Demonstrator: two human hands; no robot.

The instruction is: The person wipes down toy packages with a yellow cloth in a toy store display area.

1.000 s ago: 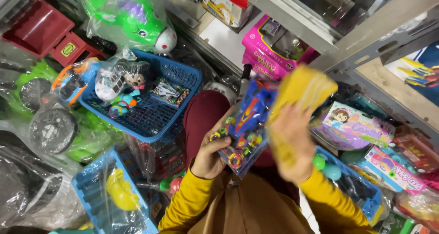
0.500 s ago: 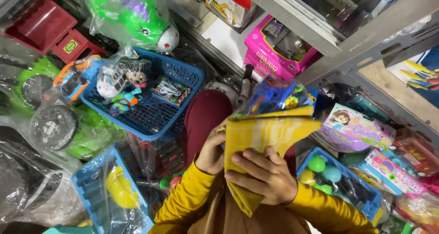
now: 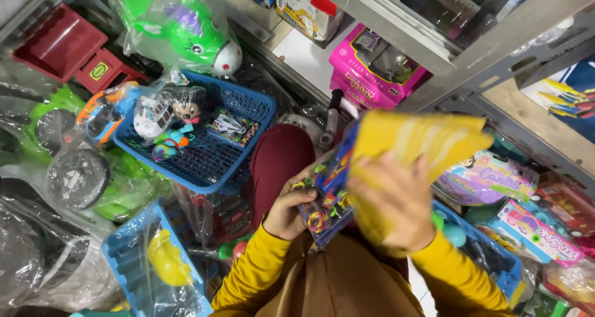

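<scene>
My left hand (image 3: 291, 208) grips a blue toy card pack (image 3: 322, 196), fingers wrapped around its edge. My right hand (image 3: 393, 202) presses fingers spread against a yellow cloth (image 3: 421, 140) beside it, near the blue basket (image 3: 217, 162).

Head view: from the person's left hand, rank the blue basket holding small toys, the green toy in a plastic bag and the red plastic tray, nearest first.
From the left hand:
1. Blue basket, just up-left of the hand, beside the dark red cushion.
2. Green toy in a plastic bag, higher up, beyond the basket.
3. Red plastic tray, far upper left corner.
</scene>
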